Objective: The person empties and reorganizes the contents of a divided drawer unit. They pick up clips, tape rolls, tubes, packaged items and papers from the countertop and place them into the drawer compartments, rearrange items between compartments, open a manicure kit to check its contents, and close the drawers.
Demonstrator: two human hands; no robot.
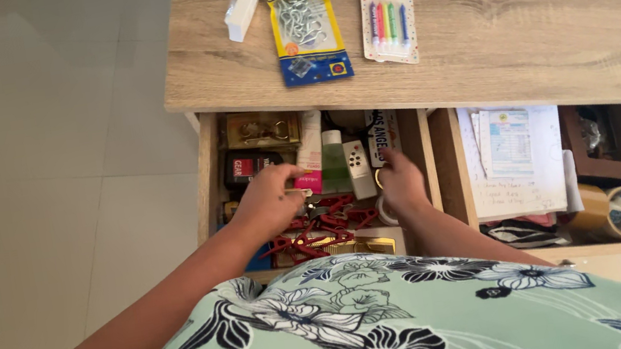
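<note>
Inside the open left drawer (204,175) under the desk's front edge, both hands reach among clutter. The left hand (269,202) curls its fingers over a small item near a pink-and-white tube (311,149); whether it grips is unclear. The right hand (402,183) rests with fingers bent beside a white remote (359,168), grip hidden. Red clips (319,231) lie between the hands, toward the drawer's near edge

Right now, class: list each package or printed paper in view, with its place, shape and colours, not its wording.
Hook packet: desk top, rectangular, yellow and blue.
Candle card: beside it, pale card, coloured candles.
Printed slip: right drawer, white with bluish print.
Tube: left drawer, white, pink end.
</note>
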